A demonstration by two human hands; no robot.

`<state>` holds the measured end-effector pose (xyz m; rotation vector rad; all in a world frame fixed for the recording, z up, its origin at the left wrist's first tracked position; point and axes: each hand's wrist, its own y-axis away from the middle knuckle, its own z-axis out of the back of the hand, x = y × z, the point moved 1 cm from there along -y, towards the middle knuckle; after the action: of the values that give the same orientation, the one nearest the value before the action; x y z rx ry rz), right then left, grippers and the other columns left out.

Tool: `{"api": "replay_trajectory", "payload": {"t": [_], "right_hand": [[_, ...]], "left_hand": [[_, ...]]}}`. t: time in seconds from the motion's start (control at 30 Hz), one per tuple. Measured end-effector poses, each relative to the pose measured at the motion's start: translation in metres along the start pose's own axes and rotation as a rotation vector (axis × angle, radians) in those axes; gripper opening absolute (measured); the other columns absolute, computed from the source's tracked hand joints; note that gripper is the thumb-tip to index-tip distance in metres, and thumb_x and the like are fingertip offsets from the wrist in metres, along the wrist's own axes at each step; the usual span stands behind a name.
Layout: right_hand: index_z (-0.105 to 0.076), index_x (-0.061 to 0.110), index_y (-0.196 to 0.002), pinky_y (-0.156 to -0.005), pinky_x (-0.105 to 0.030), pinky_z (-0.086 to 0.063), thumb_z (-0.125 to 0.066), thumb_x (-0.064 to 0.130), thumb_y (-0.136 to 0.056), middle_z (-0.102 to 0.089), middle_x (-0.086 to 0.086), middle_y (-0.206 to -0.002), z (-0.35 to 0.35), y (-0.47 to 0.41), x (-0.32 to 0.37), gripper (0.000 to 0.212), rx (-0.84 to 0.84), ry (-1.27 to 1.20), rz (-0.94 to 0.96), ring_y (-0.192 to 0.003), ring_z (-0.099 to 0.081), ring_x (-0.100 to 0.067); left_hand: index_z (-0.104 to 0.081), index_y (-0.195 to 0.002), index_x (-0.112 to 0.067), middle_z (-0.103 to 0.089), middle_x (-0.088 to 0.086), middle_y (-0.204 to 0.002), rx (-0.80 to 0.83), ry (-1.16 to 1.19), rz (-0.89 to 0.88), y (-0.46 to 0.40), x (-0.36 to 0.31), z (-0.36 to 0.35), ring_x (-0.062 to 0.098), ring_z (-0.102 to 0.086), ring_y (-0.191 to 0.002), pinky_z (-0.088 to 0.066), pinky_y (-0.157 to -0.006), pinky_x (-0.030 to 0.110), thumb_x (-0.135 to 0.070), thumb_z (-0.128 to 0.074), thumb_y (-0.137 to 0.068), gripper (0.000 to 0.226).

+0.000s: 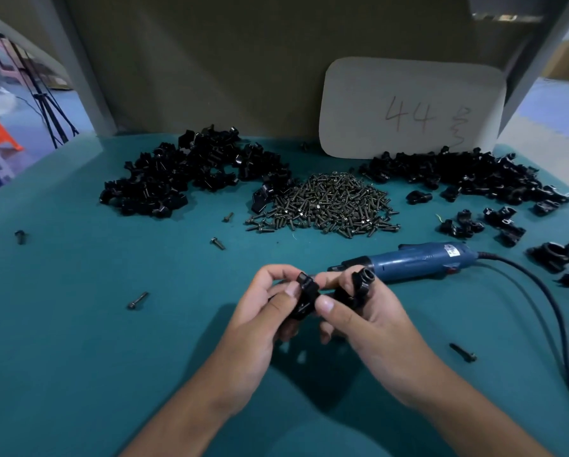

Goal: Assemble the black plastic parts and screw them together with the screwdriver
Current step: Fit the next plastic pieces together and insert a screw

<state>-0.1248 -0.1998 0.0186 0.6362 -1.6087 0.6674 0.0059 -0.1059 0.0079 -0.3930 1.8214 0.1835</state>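
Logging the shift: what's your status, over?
Left hand grips one black part, right hand the other part. Screwdriver lying on mat. Nothing blocking.

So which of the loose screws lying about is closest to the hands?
The screw just left of the left hand. The one at the right lies farther from the right hand, and the two nearer the pile sit farther back.

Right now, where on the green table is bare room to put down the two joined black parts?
Bare mat lies left of the hands, between the lone screw and the near edge. The back is crowded: left pile, screw heap, right pile. The screwdriver and its cable take the right side.
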Motion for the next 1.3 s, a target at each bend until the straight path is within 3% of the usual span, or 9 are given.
{"api": "replay_trajectory", "payload": {"t": [0.1,0.23,0.37,0.5,0.7,0.83,0.97,1.1,1.3], "right_hand": [[-0.051,-0.009,-0.108,-0.067,-0.028,-0.054,-0.069,0.016,-0.086,-0.068,-0.019,-0.113,-0.0003,-0.0025,0.0034,0.039,0.021,-0.087,-0.027,-0.092,-0.069,-0.024],[-0.054,0.009,-0.089,-0.062,-0.027,-0.054,-0.066,0.007,-0.085,-0.070,-0.014,-0.101,-0.0011,-0.0029,0.0030,0.013,0.036,-0.321,-0.084,-0.079,-0.069,-0.017],[-0.047,0.010,-0.090,-0.062,-0.028,-0.055,-0.075,0.018,-0.076,-0.071,-0.006,-0.086,-0.0033,-0.0010,0.0040,0.032,0.090,-0.419,-0.147,-0.075,-0.068,-0.016],[-0.067,0.014,-0.085,-0.063,-0.028,-0.056,-0.076,0.020,-0.077,-0.069,-0.008,-0.092,-0.0036,0.0002,0.0058,0.014,0.103,-0.388,-0.165,-0.079,-0.069,-0.016],[-0.060,0.015,-0.087,-0.066,-0.030,-0.056,-0.079,0.018,-0.074,-0.066,-0.003,-0.087,-0.0056,0.0050,0.0091,0.023,0.177,-0.347,-0.150,-0.077,-0.068,-0.021],[-0.065,0.021,-0.086,-0.065,-0.029,-0.055,-0.079,0.025,-0.074,-0.067,0.001,-0.085,-0.0055,0.0043,0.0088,0.019,0.147,-0.258,-0.121,-0.076,-0.066,-0.015],[-0.066,0.034,-0.068,-0.061,-0.028,-0.055,-0.076,0.036,-0.074,-0.069,-0.002,-0.086,-0.0072,0.0003,0.0082,0.012,0.086,-0.232,-0.079,-0.077,-0.066,-0.015],[-0.064,0.037,-0.061,-0.055,-0.026,-0.052,-0.078,0.038,-0.069,-0.070,0.000,-0.079,-0.0048,-0.0021,0.0052,0.016,0.033,-0.253,-0.078,-0.065,-0.063,-0.013],[-0.051,0.017,-0.078,-0.054,-0.027,-0.052,-0.079,0.029,-0.079,-0.065,-0.011,-0.079,-0.0012,-0.0015,0.0012,0.030,0.033,-0.289,-0.099,-0.064,-0.061,-0.016]], "left_hand": [[-0.063,-0.100,-0.035,-0.063,-0.007,-0.084,0.002,-0.030,-0.084,0.0008,0.0012,0.0027,0.005,-0.050,-0.068,-0.042,-0.064,0.018,-0.044,-0.065,-0.080,0.021],[-0.058,-0.117,-0.025,-0.071,-0.005,-0.095,0.028,-0.071,-0.216,0.0027,0.0044,0.0016,0.011,-0.068,-0.082,-0.055,-0.075,0.023,-0.023,-0.073,-0.084,0.036],[-0.065,-0.113,-0.031,-0.073,0.000,-0.090,-0.050,-0.167,-0.256,0.0041,0.0033,-0.0014,0.018,-0.072,-0.077,-0.061,-0.073,0.037,-0.039,-0.082,-0.080,0.039],[-0.067,-0.095,-0.033,-0.073,-0.005,-0.084,-0.164,-0.229,-0.264,0.0017,0.0021,0.0018,0.010,-0.069,-0.074,-0.057,-0.065,0.024,-0.058,-0.085,-0.068,0.041],[-0.061,-0.082,-0.022,-0.057,0.019,-0.074,-0.175,-0.276,-0.252,0.0001,0.0059,0.0062,0.047,-0.055,-0.068,-0.049,-0.063,0.069,-0.076,-0.068,-0.076,0.055],[-0.061,-0.088,-0.023,-0.060,0.001,-0.071,-0.113,-0.403,-0.259,0.0030,0.0087,0.0056,0.028,-0.056,-0.064,-0.054,-0.061,0.044,-0.074,-0.048,-0.092,0.053],[-0.057,-0.094,-0.007,-0.055,0.020,-0.077,-0.019,-0.394,-0.245,0.0074,0.0098,0.0020,0.039,-0.049,-0.070,-0.045,-0.064,0.055,-0.051,-0.039,-0.101,0.048],[-0.060,-0.094,-0.008,-0.058,-0.003,-0.073,0.018,-0.397,-0.255,0.0088,0.0070,-0.0005,0.013,-0.048,-0.065,-0.041,-0.060,0.030,-0.044,-0.037,-0.102,0.044],[-0.057,-0.091,-0.003,-0.051,0.012,-0.070,0.002,-0.405,-0.254,0.0091,0.0084,0.0006,0.027,-0.045,-0.063,-0.038,-0.060,0.048,-0.048,-0.037,-0.103,0.051]]}}
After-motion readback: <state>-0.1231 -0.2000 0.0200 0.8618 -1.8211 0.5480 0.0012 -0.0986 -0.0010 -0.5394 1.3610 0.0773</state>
